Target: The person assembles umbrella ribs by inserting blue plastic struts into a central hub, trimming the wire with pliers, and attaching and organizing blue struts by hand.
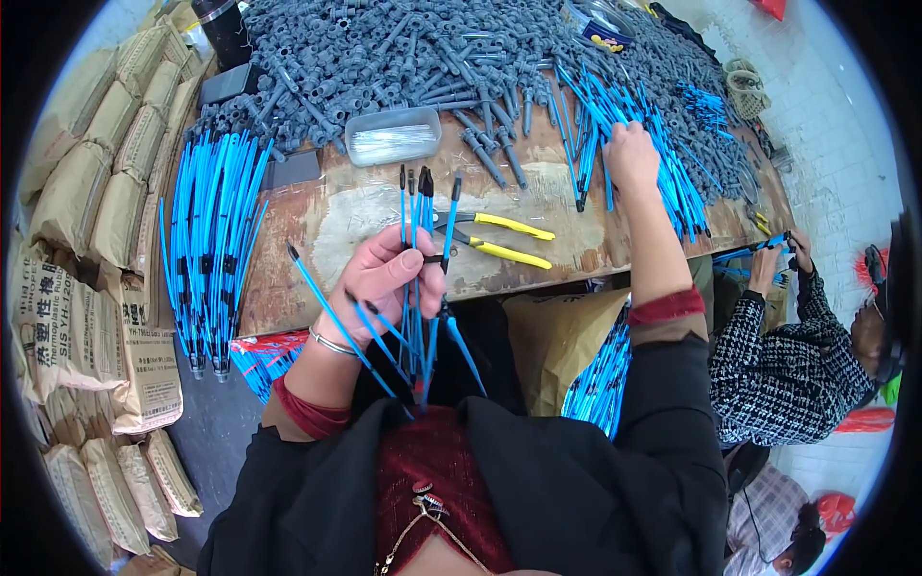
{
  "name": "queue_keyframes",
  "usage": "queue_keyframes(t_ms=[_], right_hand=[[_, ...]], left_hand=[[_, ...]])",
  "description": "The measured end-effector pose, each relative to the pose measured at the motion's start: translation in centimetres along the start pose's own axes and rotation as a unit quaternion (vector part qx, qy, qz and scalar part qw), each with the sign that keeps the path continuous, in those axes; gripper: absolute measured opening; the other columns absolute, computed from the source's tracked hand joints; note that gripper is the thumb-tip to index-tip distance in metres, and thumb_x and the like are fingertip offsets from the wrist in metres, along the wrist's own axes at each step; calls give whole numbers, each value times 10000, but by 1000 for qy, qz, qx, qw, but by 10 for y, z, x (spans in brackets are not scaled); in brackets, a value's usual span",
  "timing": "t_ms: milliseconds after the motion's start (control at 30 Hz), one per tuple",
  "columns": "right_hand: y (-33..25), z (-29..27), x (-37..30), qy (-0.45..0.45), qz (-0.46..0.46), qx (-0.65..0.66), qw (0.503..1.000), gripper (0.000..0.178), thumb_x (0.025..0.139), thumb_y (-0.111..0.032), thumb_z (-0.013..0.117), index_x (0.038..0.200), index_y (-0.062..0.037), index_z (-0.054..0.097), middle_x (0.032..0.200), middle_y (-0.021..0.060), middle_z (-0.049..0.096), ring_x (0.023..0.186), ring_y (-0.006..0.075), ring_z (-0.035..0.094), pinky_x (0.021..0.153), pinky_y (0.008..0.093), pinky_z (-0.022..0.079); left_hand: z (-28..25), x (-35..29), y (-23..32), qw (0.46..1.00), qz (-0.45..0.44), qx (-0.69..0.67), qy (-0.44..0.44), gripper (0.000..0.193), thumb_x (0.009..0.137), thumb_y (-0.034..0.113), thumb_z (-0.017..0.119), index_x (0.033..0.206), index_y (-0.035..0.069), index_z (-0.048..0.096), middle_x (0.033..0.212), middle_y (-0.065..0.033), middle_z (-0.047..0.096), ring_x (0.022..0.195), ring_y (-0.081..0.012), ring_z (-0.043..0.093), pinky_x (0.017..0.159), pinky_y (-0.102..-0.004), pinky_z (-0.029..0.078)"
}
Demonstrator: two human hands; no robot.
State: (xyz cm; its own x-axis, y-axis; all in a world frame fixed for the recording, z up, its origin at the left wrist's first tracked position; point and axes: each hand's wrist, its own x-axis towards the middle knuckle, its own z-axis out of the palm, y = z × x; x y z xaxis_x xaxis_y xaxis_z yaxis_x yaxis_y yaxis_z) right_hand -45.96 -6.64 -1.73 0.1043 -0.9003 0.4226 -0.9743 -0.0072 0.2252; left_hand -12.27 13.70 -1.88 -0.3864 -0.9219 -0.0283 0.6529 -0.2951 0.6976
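Observation:
My left hand is closed round a loose bunch of thin blue rods with black ends, some fanning out to the side. A small black piece crosses the bunch by the fingertips. On the right, my right hand reaches down onto a pile of blue rods, its fingers curled; whatever they grip is hidden under them. Pliers with yellow handles lie on the wooden table between my hands. Another bundle of blue rods hangs over the table's left front edge.
Grey plastic fittings heap up along the back. In front of them stands a clear box of thin white pieces. A dark flask stands at back left. Paper sacks are stacked left. A person handles blue rods at right.

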Motion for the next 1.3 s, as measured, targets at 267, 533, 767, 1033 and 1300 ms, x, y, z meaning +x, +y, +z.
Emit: queue_keyframes(t_ms=[267, 533, 767, 1033, 1300], right_hand=[[-52, -55, -71, -70, -98, 143, 982, 278, 766, -239, 597, 952, -34, 574, 887, 178, 593, 821, 347, 583, 695, 422, 487], [-82, -25, -29, -60, -64, 328, 941, 309, 800, -277, 586, 969, -19, 610, 836, 193, 630, 780, 338, 610, 714, 405, 478], [-66, -38, -16, -57, -39, 361, 930, 262, 842, -231, 539, 939, 5, 601, 714, 128, 613, 667, 246, 586, 615, 330, 448], [-82, -178, -114, -237, -118, 572, 777, 186, 827, -172, 594, 928, -15, 598, 668, 26, 573, 600, 127, 567, 530, 278, 432], [-128, -127, -153, -77, -211, 484, 846, 194, 765, -226, 553, 701, -43, 564, 660, 170, 570, 640, 356, 581, 550, 439, 461]], left_hand=[[-2, -5, -8, 996, 58, -51, -43, 164, 885, 175, 530, 1008, 66, 543, 803, -118, 632, 480, -138, 506, 434, -255, 396], [-25, 4, -5, 996, 44, -59, -44, 164, 875, 144, 537, 1026, 81, 528, 908, -165, 641, 624, -181, 594, 561, -271, 483], [-36, 2, -10, 995, 52, -82, -33, 154, 861, 140, 560, 1007, 91, 554, 939, -177, 636, 823, -242, 649, 696, -352, 544], [-27, 7, -8, 992, 21, -126, -4, 155, 869, 145, 549, 1011, 84, 538, 955, -171, 631, 814, -254, 643, 713, -372, 541], [-61, 24, -10, 997, 3, -81, -12, 193, 886, 237, 531, 1022, 113, 473, 808, 33, 446, 717, -100, 422, 615, -239, 387]])
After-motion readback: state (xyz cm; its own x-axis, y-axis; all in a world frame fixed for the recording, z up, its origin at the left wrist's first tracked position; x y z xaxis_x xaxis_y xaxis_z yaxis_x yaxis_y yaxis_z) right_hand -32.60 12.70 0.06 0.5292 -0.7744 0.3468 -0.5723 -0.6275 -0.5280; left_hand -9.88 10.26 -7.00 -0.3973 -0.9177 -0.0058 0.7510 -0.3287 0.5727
